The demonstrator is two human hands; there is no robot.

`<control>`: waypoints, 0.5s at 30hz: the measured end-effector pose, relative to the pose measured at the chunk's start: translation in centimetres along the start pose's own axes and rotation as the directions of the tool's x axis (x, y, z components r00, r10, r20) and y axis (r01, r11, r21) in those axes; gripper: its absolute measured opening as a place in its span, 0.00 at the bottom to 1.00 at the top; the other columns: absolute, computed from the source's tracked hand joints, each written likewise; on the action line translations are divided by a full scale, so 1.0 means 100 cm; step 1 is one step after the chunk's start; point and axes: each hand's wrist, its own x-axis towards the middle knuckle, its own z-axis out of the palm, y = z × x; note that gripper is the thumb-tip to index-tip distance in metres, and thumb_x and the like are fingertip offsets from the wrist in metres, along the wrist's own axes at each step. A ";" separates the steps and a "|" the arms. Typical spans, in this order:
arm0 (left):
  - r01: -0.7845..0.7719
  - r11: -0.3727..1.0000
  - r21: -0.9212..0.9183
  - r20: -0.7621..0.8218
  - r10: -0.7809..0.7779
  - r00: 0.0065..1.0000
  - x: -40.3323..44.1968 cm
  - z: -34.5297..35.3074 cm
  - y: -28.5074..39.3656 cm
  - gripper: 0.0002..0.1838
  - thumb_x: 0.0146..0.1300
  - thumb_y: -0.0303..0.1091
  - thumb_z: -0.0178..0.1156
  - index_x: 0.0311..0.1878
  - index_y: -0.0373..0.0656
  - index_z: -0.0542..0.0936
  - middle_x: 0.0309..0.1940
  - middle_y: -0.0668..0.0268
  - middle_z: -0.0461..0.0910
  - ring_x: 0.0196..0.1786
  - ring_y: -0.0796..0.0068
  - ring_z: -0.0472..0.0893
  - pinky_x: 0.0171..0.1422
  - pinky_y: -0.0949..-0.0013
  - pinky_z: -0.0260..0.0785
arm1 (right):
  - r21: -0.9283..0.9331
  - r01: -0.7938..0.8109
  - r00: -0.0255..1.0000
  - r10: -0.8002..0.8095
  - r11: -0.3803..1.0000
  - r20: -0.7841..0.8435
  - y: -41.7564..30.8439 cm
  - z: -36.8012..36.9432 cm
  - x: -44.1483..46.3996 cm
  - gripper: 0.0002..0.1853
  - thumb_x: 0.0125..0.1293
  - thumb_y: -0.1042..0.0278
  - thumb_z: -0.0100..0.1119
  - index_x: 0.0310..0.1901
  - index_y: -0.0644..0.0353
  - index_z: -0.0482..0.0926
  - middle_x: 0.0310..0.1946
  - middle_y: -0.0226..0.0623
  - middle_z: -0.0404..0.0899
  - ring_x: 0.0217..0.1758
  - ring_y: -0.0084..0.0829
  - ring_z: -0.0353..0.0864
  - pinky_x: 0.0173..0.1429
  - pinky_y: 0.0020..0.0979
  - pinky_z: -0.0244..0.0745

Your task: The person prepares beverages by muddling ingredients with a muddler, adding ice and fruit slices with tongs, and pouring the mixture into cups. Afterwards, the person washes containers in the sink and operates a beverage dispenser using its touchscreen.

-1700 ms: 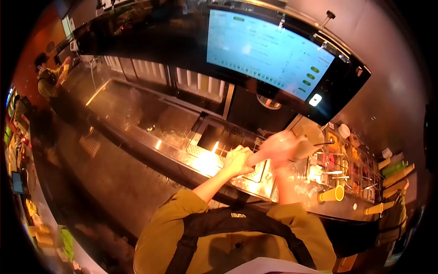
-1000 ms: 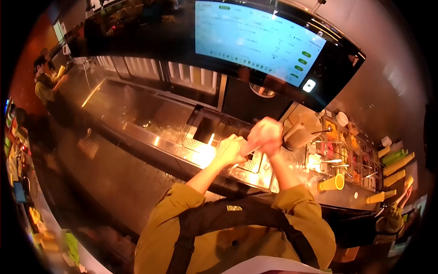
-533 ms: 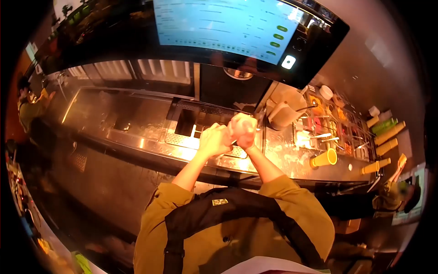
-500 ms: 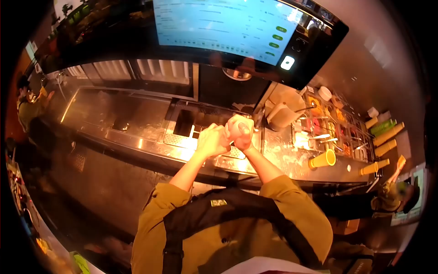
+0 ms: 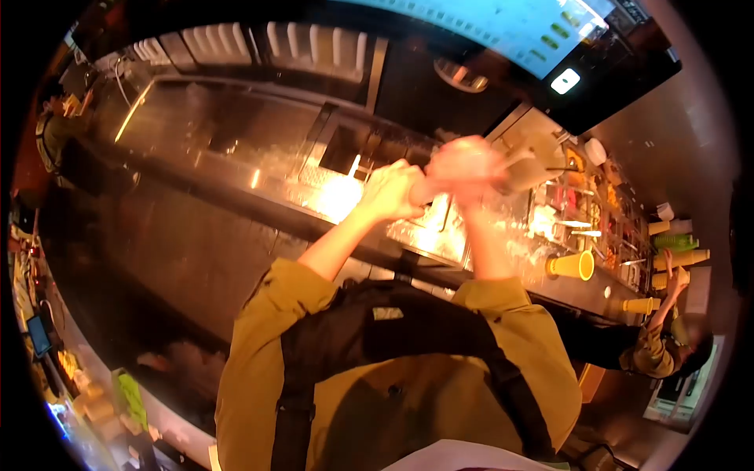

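Note:
Both hands are held up together over the steel counter, in front of my chest. My left hand (image 5: 390, 191) is closed, its fingers curled toward the right hand; whatever lies inside them is hidden. Motion smears my right hand (image 5: 469, 169), which is touching or very close to the left, so its fingers cannot be made out. Beneath and behind them is a steel sink unit (image 5: 345, 149) with dark openings. A beige pitcher (image 5: 534, 166) stands just beyond the right hand.
A yellow cup (image 5: 572, 265) stands on the counter to the right, near a topping station (image 5: 593, 204) with several containers. Overhead hangs a lit screen (image 5: 487, 27). One person (image 5: 660, 345) is at the far right with an arm raised, another (image 5: 59, 133) at the far left.
The view has tilted and shifted, so the screen sits higher and more of the left side shows. My hands stay together; the right one is now blurred by movement.

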 end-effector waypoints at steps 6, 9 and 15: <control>-0.024 0.998 -0.050 0.016 0.025 1.000 0.004 0.003 -0.012 0.26 0.32 0.43 0.74 0.40 0.48 0.81 0.37 0.61 0.80 0.43 0.58 0.81 0.48 0.59 0.74 | -0.365 -0.081 0.996 0.084 0.928 -0.007 0.087 -0.037 -0.042 0.36 0.62 0.29 0.48 0.36 0.65 0.75 0.16 0.34 0.72 0.19 0.31 0.72 0.27 0.30 0.69; 0.048 0.999 -0.013 0.118 -0.046 0.992 0.000 0.004 -0.006 0.24 0.33 0.42 0.75 0.39 0.48 0.82 0.37 0.63 0.82 0.46 0.60 0.80 0.51 0.60 0.73 | -0.409 -0.072 0.997 0.067 0.910 -0.027 0.101 -0.036 -0.057 0.29 0.63 0.38 0.53 0.30 0.64 0.76 0.17 0.36 0.73 0.20 0.31 0.72 0.29 0.29 0.70; -0.027 0.997 -0.075 0.030 0.030 0.999 0.006 0.009 -0.014 0.19 0.34 0.42 0.72 0.32 0.45 0.82 0.37 0.58 0.81 0.44 0.57 0.81 0.48 0.58 0.74 | -0.237 -0.067 0.997 0.076 0.969 0.031 0.089 -0.063 -0.043 0.30 0.56 0.38 0.58 0.30 0.66 0.73 0.21 0.37 0.72 0.22 0.34 0.74 0.28 0.31 0.71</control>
